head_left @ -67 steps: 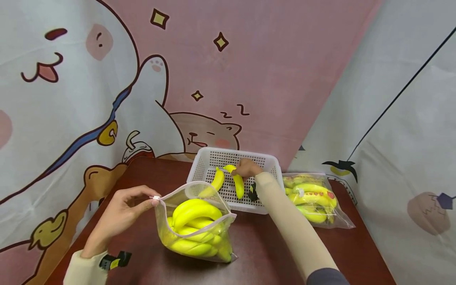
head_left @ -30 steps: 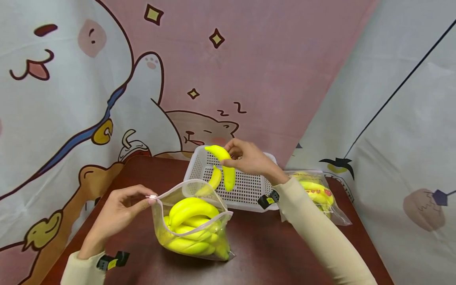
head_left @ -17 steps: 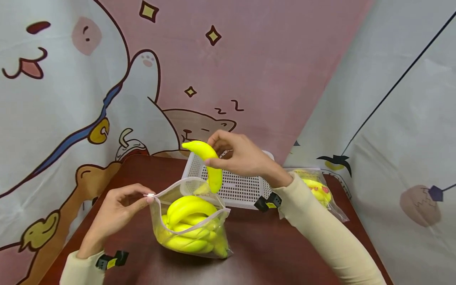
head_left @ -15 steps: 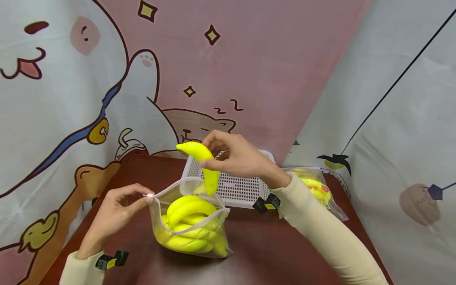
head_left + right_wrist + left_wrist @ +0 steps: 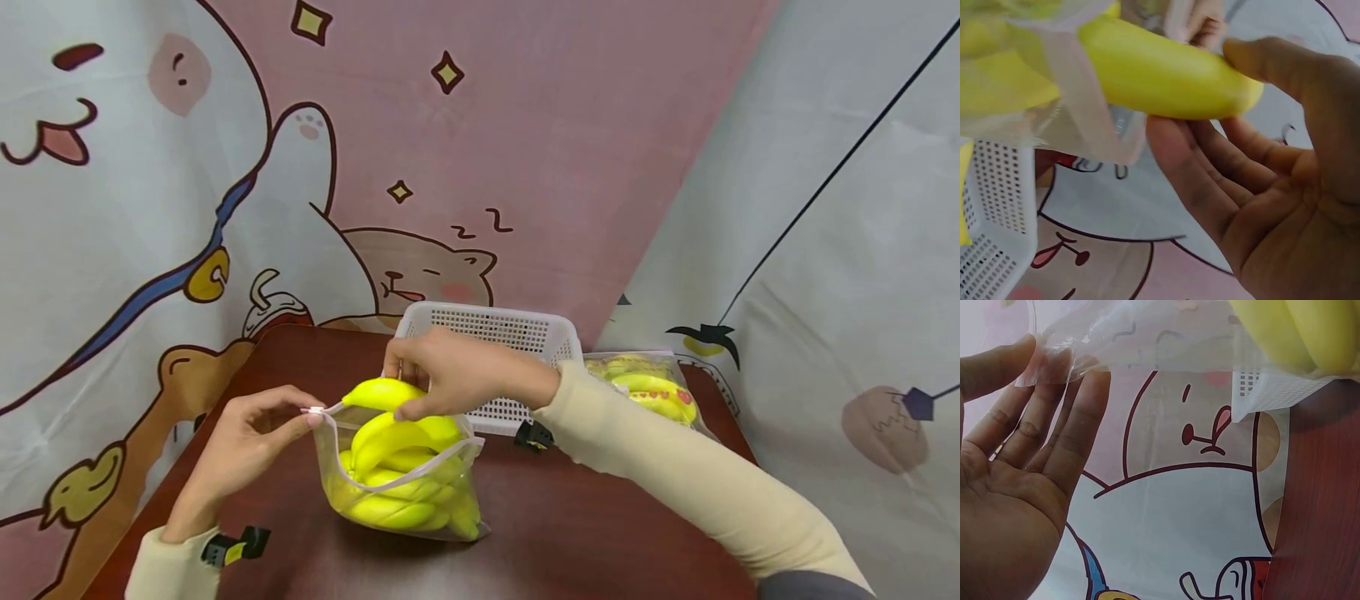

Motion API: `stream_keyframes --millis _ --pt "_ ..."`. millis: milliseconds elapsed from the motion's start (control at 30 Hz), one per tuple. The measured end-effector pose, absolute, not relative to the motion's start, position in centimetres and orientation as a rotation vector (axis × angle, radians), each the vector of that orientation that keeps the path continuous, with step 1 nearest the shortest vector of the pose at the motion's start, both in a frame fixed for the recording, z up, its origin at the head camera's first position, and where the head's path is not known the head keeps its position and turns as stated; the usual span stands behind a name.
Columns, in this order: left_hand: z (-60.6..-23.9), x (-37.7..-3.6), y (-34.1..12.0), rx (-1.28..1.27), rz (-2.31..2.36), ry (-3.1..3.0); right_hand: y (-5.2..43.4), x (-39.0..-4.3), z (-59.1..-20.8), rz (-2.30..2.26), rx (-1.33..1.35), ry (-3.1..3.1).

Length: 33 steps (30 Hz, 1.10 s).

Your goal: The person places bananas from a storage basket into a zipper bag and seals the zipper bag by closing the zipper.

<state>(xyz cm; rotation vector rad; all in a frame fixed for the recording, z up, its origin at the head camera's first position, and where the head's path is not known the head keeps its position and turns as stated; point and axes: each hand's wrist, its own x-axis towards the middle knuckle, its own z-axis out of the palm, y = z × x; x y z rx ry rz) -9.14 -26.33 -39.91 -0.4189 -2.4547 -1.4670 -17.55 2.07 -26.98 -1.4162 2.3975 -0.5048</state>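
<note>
Both hands busy: right hand (image 5: 457, 379) is gripping banana (image 5: 384, 392) at bag (image 5: 405, 492) mouth, left hand (image 5: 251, 437) pinching rim. Bag's prob. near full; banana could slip out.

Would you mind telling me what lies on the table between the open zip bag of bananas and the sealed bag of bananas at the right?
In the head view, the white basket and the right forearm's sleeve lie between the open bag and the sealed bag.
</note>
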Motion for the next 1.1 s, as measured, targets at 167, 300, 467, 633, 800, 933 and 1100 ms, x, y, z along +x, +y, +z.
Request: stream_keyframes --millis 167,300,467,633,800,933,1100 --pt "-40.0 -9.2 -26.3 -0.423 -1.470 -2.442 1.0 -17.0 -28.0 -0.275 -1.476 2.314" --pt "-40.0 -9.3 -26.3 -0.424 -1.472 -2.431 0.3 -16.5 -28.4 -0.149 -1.511 2.289" --pt "-40.2 -9.4 -26.3 -0.422 -1.469 -2.413 -0.6 -15.8 -28.9 -0.027 -1.612 2.251" --pt "-40.4 -9.5 -26.5 -0.420 -1.473 -2.389 -1.2 -15.3 -29.5 -0.046 -1.690 2.284" --pt "-40.5 -9.6 -26.7 -0.438 -1.480 -2.383 -1.2 -15.4 -29.9 0.005 -1.668 2.272" --pt "-40.5 -9.6 -26.8 -0.443 -1.486 -2.385 -0.9 -15.8 -29.5 0.010 -1.600 2.201" --pt "-40.6 -9.5 -27.0 -0.443 -1.509 -2.386 -0.3 -16.8 -27.9 -0.154 -1.528 2.202"
